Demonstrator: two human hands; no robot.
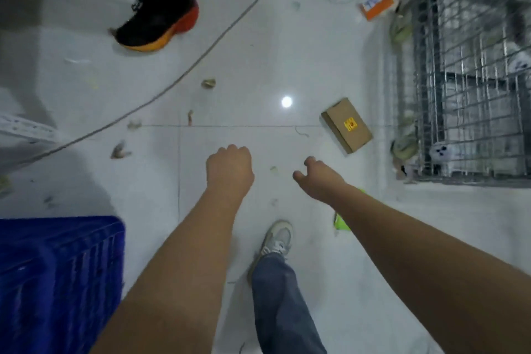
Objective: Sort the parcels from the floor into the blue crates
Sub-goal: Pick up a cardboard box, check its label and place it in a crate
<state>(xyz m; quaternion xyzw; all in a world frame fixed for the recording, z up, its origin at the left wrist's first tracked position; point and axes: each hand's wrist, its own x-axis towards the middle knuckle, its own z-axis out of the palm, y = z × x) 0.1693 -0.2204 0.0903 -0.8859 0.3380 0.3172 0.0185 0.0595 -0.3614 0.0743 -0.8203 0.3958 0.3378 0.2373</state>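
Nearest the camera, a leg in blue jeans ends in a grey shoe [278,238] planted on the white tiled floor [287,52], and a blue crate [57,276] fills the lower left corner, its ribbed wall and top rim facing the bare tiles beside the left forearm. Both bare arms reach forward over the floor. The left hand [230,171] is curled into a loose fist with nothing in it; the right hand [319,178] also carries nothing, its thumb and a finger sticking out and the rest bent, though blur makes the exact finger pose hard to read. A scrap of green [342,224] peeks out from under the right forearm. Ahead of the right hand, apart from it, a small brown cardboard parcel [346,125] with a yellow sticker lies flat and skewed across a tile seam. Between the hands and the parcel the tiles are open apart from small bits of litter. Just right of the parcel stands a wire cage [471,80], its lower edge running along the floor. Farther off, an orange and white packet [379,4] lies against the cage's far corner. A grey cable [178,83] curves across the left side, and beyond it another person's black and orange shoe [161,20] is raised at the heel.
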